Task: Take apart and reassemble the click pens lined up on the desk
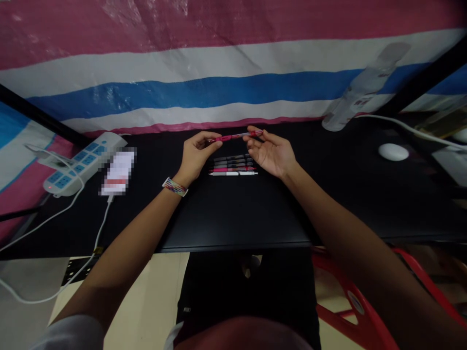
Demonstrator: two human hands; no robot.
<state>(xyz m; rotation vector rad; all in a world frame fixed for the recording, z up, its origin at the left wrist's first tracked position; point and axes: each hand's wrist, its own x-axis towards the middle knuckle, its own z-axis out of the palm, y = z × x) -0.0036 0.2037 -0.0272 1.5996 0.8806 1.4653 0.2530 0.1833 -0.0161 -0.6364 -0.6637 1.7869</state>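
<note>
Above the black desk, a red pen [233, 137] is held level between my two hands. My left hand [197, 151] pinches its left end between thumb and fingers. At the pen's other end, the thumb and fingertips of my right hand [273, 151] hold it, with the palm turned upward. Just below the raised pen, several pens lie side by side in a row: a white pen [233, 173] nearest me, a pink-and-grey pen [224, 169] beside it, and dark pens [230, 160] behind. My right fingers partly cover the row's right end.
To the left are a white power strip [82, 163] and a phone [118, 171] on a charging cable. A clear bottle [355, 99] stands back right, near a white mouse [393, 152]. Striped sheeting [219, 92] hangs behind the desk [233, 218]. A red stool [350, 296] is below right.
</note>
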